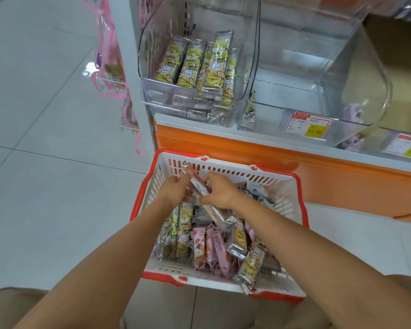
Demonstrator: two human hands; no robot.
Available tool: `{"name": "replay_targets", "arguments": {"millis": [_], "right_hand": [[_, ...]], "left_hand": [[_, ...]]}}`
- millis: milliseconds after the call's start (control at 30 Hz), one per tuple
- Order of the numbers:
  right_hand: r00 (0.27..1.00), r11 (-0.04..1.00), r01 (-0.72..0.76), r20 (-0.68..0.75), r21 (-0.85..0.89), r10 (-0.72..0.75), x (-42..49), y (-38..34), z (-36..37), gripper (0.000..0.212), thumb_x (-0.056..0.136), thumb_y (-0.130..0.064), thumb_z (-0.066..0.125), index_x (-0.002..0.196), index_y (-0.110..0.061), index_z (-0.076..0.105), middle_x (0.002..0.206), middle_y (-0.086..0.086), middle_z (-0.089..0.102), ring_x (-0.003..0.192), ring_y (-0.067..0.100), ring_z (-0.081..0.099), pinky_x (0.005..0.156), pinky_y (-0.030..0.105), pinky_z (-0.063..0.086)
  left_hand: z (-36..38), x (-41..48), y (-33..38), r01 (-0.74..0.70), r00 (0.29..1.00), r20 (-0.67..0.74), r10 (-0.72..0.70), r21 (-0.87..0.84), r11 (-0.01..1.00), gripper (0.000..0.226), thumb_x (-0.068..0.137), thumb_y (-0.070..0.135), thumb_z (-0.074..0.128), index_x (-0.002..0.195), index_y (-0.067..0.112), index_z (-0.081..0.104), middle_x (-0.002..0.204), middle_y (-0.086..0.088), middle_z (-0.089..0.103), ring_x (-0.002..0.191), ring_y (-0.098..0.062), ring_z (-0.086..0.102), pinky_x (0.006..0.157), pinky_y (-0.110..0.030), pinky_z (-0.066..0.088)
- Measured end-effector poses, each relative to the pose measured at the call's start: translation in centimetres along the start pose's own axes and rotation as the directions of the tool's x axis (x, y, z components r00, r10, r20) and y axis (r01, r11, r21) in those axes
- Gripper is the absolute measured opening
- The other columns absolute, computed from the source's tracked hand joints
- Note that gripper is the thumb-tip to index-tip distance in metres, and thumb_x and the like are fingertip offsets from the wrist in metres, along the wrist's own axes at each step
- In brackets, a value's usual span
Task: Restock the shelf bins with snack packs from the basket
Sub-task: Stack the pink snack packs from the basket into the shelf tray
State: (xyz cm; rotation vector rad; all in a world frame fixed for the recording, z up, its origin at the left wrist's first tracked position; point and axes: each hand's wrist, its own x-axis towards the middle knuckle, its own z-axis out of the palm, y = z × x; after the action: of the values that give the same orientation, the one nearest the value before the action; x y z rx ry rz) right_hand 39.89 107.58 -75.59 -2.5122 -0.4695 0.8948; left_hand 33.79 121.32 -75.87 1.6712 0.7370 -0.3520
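A white basket with a red rim (226, 170) stands on the floor below the shelf, full of yellow, pink and silver snack packs (214, 243). Both my hands are inside it near the far wall. My left hand (176, 188) and my right hand (220, 189) together grip a small bundle of brownish packs (197, 185), tilted, its far end poking up toward the basket's rim. On the shelf, the left clear bin (166, 91) holds several yellow packs (211, 65) standing upright. The clear bin to its right (318, 91) holds a single pack at its front left corner.
An orange shelf base (318, 176) runs behind the basket. Price tags (306, 125) hang on the bin fronts. Pink ribboned goods (109, 67) hang at the shelf's left end. A third bin with purple packs (354, 112) sits at the far right. Pale floor tiles spread to the left.
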Motion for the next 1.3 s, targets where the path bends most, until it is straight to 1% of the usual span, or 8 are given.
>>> {"name": "replay_targets", "arguments": {"millis": [167,333,533,667,767,900,1067,1300], "right_hand": [[0.978,0.986,0.165,-0.121,-0.031,-0.168,-2.0,-0.7,-0.3,0.066,0.073,-0.025,0.082,0.130,-0.020,0.048,0.111,-0.002,0.055,0.097,0.015,0.051,0.075,0.026,0.034],[0.965,0.962,0.254,-0.087,0.098,-0.246,-4.2,-1.4,-1.3,0.063,0.081,-0.034,0.077,0.135,-0.023,0.046,0.110,0.002,0.053,0.093,0.019,0.053,0.074,0.030,0.042],[0.960,0.924,0.271,-0.006,0.271,-0.280,-6.8,-1.5,-3.5,0.055,0.092,-0.032,0.065,0.141,-0.041,0.042,0.126,0.005,0.052,0.107,0.017,0.057,0.093,0.033,0.047],[0.941,0.891,0.337,-0.088,0.305,-0.326,-8.5,-2.2,-5.2,0.055,0.090,-0.029,0.069,0.139,-0.036,0.047,0.123,0.006,0.056,0.109,0.020,0.057,0.093,0.030,0.047],[0.923,0.872,0.383,-0.174,0.305,-0.344,-9.8,-2.9,-7.2,0.054,0.089,-0.030,0.070,0.138,-0.037,0.049,0.111,-0.002,0.055,0.102,0.015,0.055,0.088,0.024,0.046],[0.888,0.845,0.432,-0.310,0.316,-0.339,-10.7,-4.2,-9.9,0.047,0.088,-0.032,0.070,0.132,-0.038,0.054,0.109,0.003,0.062,0.102,0.017,0.061,0.089,0.028,0.049],[0.838,0.848,0.491,-0.372,0.199,-0.398,-10.9,-7.0,-13.4,0.041,0.089,-0.031,0.069,0.128,-0.035,0.058,0.104,-0.009,0.060,0.091,0.005,0.059,0.086,0.021,0.050],[0.784,0.895,0.399,-0.581,0.200,-0.220,-5.4,-11.7,-17.7,0.040,0.087,-0.031,0.071,0.125,-0.024,0.061,0.073,-0.012,0.050,0.065,0.001,0.047,0.062,0.018,0.038]], "left_hand": [[0.2,-0.3,0.8,0.062,0.998,0.006,-0.063,-0.301,0.952,0.031,0.094,0.034,0.063,0.096,0.003,0.063,0.084,-0.013,0.069,0.057,-0.019,0.066,0.051,-0.027,0.055],[-0.7,-1.8,1.1,-0.034,0.999,0.001,0.037,-0.381,0.924,0.023,0.098,0.020,0.059,0.106,-0.002,0.061,0.093,-0.016,0.069,0.072,-0.024,0.067,0.056,-0.029,0.058],[-2.5,-4.8,2.6,-0.116,0.984,0.056,0.169,-0.519,0.847,0.034,0.101,0.019,0.053,0.126,-0.004,0.052,0.106,-0.015,0.067,0.083,-0.024,0.069,0.063,-0.026,0.058],[-2.6,-6.2,4.5,-0.227,0.972,-0.039,0.231,-0.399,0.888,0.031,0.103,0.027,0.049,0.116,0.000,0.058,0.100,-0.013,0.068,0.081,-0.023,0.069,0.070,-0.028,0.058],[-3.1,-6.7,5.9,-0.365,0.918,-0.232,0.322,-0.175,0.915,0.029,0.103,0.032,0.042,0.104,0.010,0.060,0.097,-0.007,0.066,0.088,-0.023,0.064,0.079,-0.034,0.053],[-5.1,-6.6,6.9,-0.516,0.652,-0.396,0.646,0.392,0.761,0.030,0.100,0.019,0.043,0.124,0.013,0.060,0.118,-0.004,0.057,0.104,-0.022,0.055,0.087,-0.036,0.043],[-7.4,-5.6,8.7,-0.578,0.387,-0.275,0.880,0.671,0.464,0.033,0.089,0.008,0.052,0.120,0.008,0.061,0.121,-0.013,0.056,0.112,-0.031,0.050,0.094,-0.045,0.041],[-9.7,-2.8,9.7,-0.518,0.421,-0.064,0.905,0.802,0.298,0.051,0.087,0.011,0.058,0.137,0.008,0.049,0.149,-0.014,0.042,0.144,-0.033,0.027,0.114,-0.056,0.028]]}}
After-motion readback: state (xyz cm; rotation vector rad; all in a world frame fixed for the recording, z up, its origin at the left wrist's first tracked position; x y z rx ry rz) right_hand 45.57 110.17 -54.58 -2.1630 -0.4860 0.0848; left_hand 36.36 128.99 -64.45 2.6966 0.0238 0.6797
